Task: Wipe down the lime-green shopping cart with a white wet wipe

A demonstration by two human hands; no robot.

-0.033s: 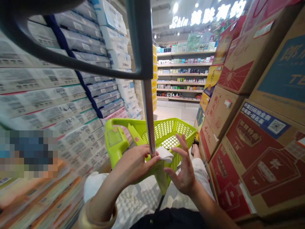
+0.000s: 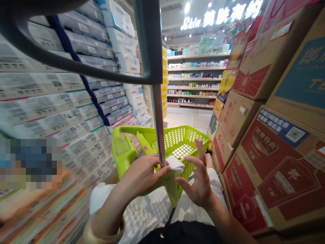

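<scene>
Cloth pinched against the grey pole by the left hand at lower centre, over a green basket — the right hand hovers just beside it, fingers spread, empty — wiping seemingly underway, with the pole's upper length not yet reached.

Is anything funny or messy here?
Only one thing: a crumpled white cloth sits on the green basket rim, pressed against the metal pole by the left hand. The right hand is open beside it, not touching. Nothing looks spilled or broken.
</scene>
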